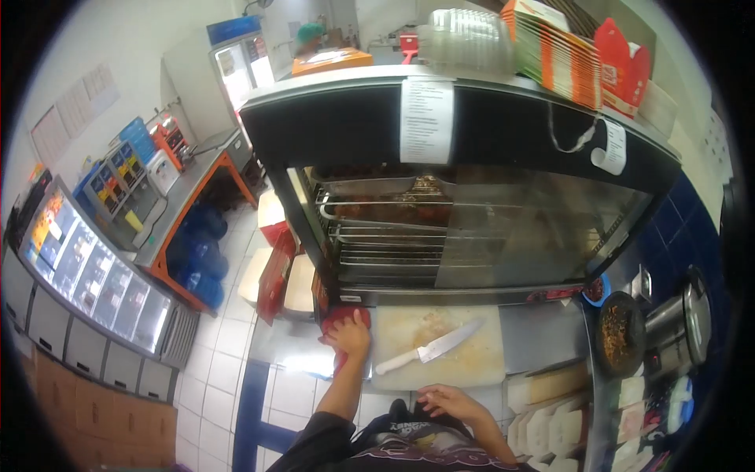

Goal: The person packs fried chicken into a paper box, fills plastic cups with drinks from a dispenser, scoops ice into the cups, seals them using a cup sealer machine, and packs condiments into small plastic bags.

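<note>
"What's the largest thing there?"

"The cabinet (338,130), just beyond the fingers of the left hand (348,334) and farther off from the right hand (452,403). Its racks face the person, presumably for easy reach."

"And beneath?"

"A steel table (543,338), running out to the right past the right fingers."

"Where's the board?"

"The cutting board (472,366) lies right of the left fingers and just beyond the right ones. Placed centrally like that, it probably suits either hand."

"What's the left hand doing?"

"Its fingers are spread over a red cloth (329,320), directly under the palm. Perhaps they press it flat; I can't tell if they pinch any of it."

"The right?"

"Fingers loosely curled, seemingly holding nothing, before the person's body."

"And the knife (452,341)?"

"Flat on the board, untouched. Its handle lies nearest the left fingers, its tip slanting away, likely to keep the point off the body."
</note>
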A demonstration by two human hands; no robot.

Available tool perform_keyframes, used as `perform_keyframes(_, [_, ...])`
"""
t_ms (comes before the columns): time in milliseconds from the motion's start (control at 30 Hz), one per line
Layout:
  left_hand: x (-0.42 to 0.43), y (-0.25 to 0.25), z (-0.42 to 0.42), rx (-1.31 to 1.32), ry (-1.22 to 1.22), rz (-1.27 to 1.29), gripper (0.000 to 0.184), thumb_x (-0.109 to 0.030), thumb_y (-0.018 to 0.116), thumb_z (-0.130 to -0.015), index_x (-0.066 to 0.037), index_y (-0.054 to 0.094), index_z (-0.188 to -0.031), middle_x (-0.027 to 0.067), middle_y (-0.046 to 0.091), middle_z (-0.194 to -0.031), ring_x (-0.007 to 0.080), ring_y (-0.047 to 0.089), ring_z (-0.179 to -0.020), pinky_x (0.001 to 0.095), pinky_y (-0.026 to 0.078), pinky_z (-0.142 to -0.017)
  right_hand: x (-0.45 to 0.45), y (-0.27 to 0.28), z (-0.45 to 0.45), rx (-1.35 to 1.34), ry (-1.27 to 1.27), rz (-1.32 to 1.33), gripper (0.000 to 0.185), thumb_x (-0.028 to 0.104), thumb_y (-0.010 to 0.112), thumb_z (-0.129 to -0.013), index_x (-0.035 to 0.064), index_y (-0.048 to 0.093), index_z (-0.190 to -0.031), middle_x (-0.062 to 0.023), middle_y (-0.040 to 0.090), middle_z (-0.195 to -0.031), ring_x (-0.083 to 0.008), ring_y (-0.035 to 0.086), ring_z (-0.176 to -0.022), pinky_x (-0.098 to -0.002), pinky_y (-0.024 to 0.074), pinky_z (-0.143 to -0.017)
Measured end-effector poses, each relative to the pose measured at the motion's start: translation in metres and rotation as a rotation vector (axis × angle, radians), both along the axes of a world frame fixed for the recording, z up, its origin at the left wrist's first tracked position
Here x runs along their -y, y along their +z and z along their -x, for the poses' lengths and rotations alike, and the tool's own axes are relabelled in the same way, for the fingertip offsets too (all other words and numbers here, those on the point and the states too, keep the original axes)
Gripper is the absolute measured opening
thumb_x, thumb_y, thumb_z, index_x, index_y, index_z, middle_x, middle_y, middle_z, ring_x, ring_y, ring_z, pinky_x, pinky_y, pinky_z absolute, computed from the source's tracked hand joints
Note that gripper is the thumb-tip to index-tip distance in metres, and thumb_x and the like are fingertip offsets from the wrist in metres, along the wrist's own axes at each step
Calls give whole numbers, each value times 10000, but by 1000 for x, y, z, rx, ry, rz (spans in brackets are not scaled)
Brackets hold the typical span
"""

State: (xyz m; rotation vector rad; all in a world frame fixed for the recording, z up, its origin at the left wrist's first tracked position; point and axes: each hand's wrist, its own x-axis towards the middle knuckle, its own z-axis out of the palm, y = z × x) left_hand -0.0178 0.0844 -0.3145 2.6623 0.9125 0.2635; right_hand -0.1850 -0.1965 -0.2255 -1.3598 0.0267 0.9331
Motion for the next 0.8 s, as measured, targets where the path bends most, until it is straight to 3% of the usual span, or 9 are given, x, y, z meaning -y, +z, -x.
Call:
perform_keyframes(133, [-10, -11, 13, 338, -199, 55, 565, -465, 389, -1034, -24, 557, -1346, 285, 492, -1406, 539, 380, -1304, 776, 107, -1074, -9, -17, -16, -15, 225, 9, 438, 330, 537, -1050, 61, 522, -1394, -100, 625, -1254, -169, 616, -1037, -320, 550, -886])
perform_keyframes(333, [-45, 3, 154, 278, -355, 198, 481, -267, 570, -984, -3, 513, -1383, 317, 391, -1492, 493, 342, -1392, 506, 304, -1148, -41, -19, -50, -82, 598, -33, 459, 379, 531, -1045, 144, 508, -1439, -76, 595, -1320, -173, 587, -1129, -327, 539, -900])
perform_keyframes(433, [-63, -2, 248, 270, 61, 258, 457, -225, 582, -978, 30, 530, -1354, 297, 439, -1464, 440, 397, -1371, 510, 307, -1142, -79, -10, -65, 104, 777, 9, 508, 426, 541, -1032, 113, 515, -1431, -66, 625, -1263, -163, 594, -1072, -328, 519, -878])
perform_keyframes(567, [-135, -94, 370, 467, 803, 286, 492, -304, 509, -1024, 104, 540, -1299, 321, 568, -1303, 446, 540, -1216, 479, 406, -1071, -151, 12, -88, 190, 959, 80, 512, 445, 539, -1025, 101, 542, -1404, -89, 640, -1251, -179, 598, -1074, -339, 509, -885])
perform_keyframes(633, [-170, -125, 414, 515, 836, 152, 522, -344, 481, -1032, 111, 566, -1272, 310, 614, -1239, 458, 579, -1156, 476, 437, -1043, -195, 16, -100, 790, 789, 424, 553, 466, 591, -967, 57, 581, -1338, -215, 698, -1105, -325, 673, -1035, -423, 515, -902])
perform_keyframes(667, [-182, -127, 428, 475, 869, 121, 520, -345, 484, -1027, 101, 567, -1280, 296, 610, -1266, 450, 575, -1175, 472, 440, -1041, -225, 71, -103, 782, 691, 534, 598, 494, 611, -926, 7, 599, -1273, -267, 673, -1127, -411, 654, -1054, -473, 503, -909])
perform_keyframes(700, [-200, -103, 438, 455, 753, 103, 508, -341, 492, -1020, 78, 565, -1297, 282, 604, -1291, 439, 564, -1208, 465, 438, -1045, -245, 53, -104, 847, 542, 737, 592, 483, 603, -933, -23, 595, -1240, -266, 680, -1106, -438, 652, -1047, -500, 506, -886])
perform_keyframes(733, [-219, -85, 431, 412, 1003, 257, 499, -340, 489, -1019, 59, 559, -1311, 276, 612, -1283, 429, 561, -1222, 467, 438, -1044, -258, 21, -114, 839, 566, 1074, 622, 498, 610, -924, -38, 582, -1239, -296, 670, -1115, -459, 648, -1044, -520, 506, -879])
perform_keyframes(800, [-278, -81, 438, 441, 1001, 336, 510, -361, 524, -1008, 35, 547, -1329, 258, 628, -1271, 412, 596, -1199, 458, 458, -1031, -265, -51, -131, 903, 486, 1238, 645, 495, 604, -929, -60, 563, -1256, -336, 656, -1108, -481, 648, -1022, -534, 510, -875])
